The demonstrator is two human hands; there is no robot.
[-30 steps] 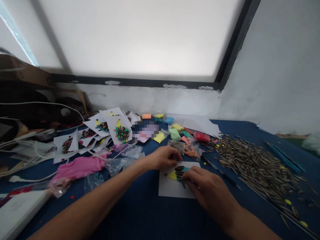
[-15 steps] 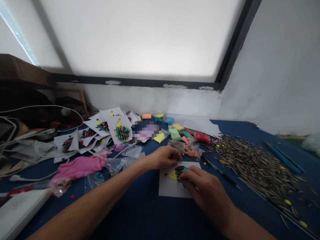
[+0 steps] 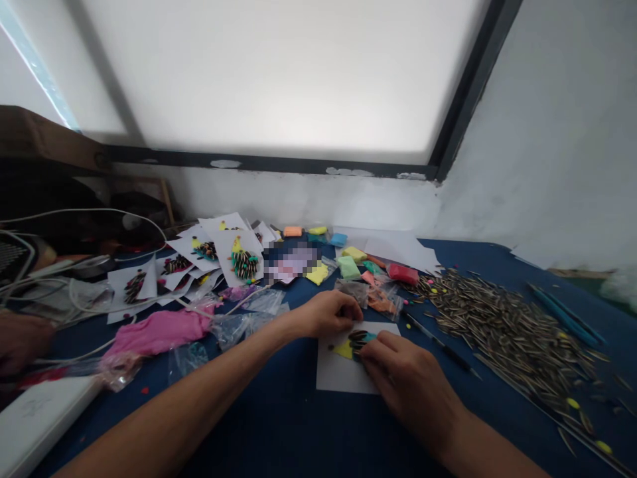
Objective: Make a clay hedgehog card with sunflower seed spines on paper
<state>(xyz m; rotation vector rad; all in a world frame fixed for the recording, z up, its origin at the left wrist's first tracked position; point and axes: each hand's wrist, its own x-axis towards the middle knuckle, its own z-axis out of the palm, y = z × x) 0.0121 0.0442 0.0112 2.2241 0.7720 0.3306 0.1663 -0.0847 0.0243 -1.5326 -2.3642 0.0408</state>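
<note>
A white sheet of paper (image 3: 343,375) lies on the blue table in front of me. On it is a small figure with a yellow clay part (image 3: 343,348), dark striped sunflower seeds (image 3: 357,338) and some teal clay (image 3: 369,336). My left hand (image 3: 332,313) is closed, its curled fingers holding the paper's top edge. Over the figure's right side, my right hand (image 3: 408,368) pinches thumb and fingers together at the seeds. Whatever sits between those fingertips is hidden.
Loose sunflower seeds (image 3: 497,325) spread across the right, with a pen (image 3: 442,345) and blue tweezers (image 3: 567,312) nearby. Coloured clay packs (image 3: 348,267) lie behind. At left are finished seed pictures (image 3: 243,255), pink clay (image 3: 159,332), cables and another person's hand (image 3: 22,342).
Another person's hand has come in at the far left edge, over the cables. My right fingertips have shifted slightly on the figure. My left hand stays in place.
</note>
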